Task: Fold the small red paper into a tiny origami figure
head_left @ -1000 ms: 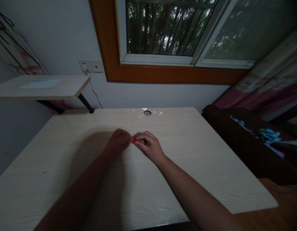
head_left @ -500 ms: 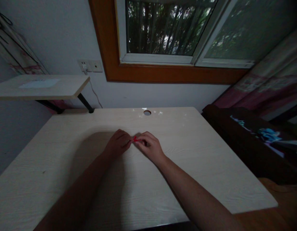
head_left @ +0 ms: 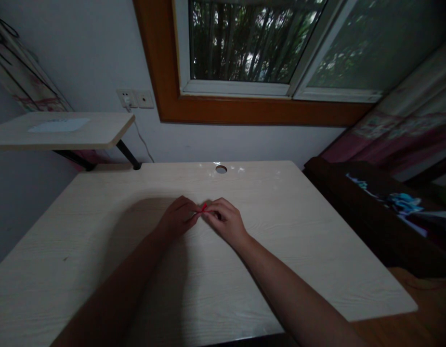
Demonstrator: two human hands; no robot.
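Observation:
A thin red strip, like a ribbon or cord (head_left: 204, 207), is stretched between my two hands above the middle of the pale wooden desk (head_left: 273, 236). It looks crossed or knotted at its centre, with a short end sticking up. My left hand (head_left: 177, 216) pinches one side of it between thumb and fingers. From the other side, my right hand (head_left: 226, 218) pinches it with thumb and forefinger, the other fingers curled. The fingertips of both hands are almost touching. Most of the strip is hidden in the fingers, so its exact kind is unclear.
A raised shelf (head_left: 100, 137) with a paper sheet (head_left: 60, 125) on it stands at the back left. Near the back edge is a round cable hole (head_left: 221, 169). Beyond are a wall socket (head_left: 134, 99) and a window. Dark furniture (head_left: 338, 193) with blue items stands right.
My left hand has shifted slightly right, toward my right hand. The red strip's free end now points up to the right. My right hand has hardly moved.

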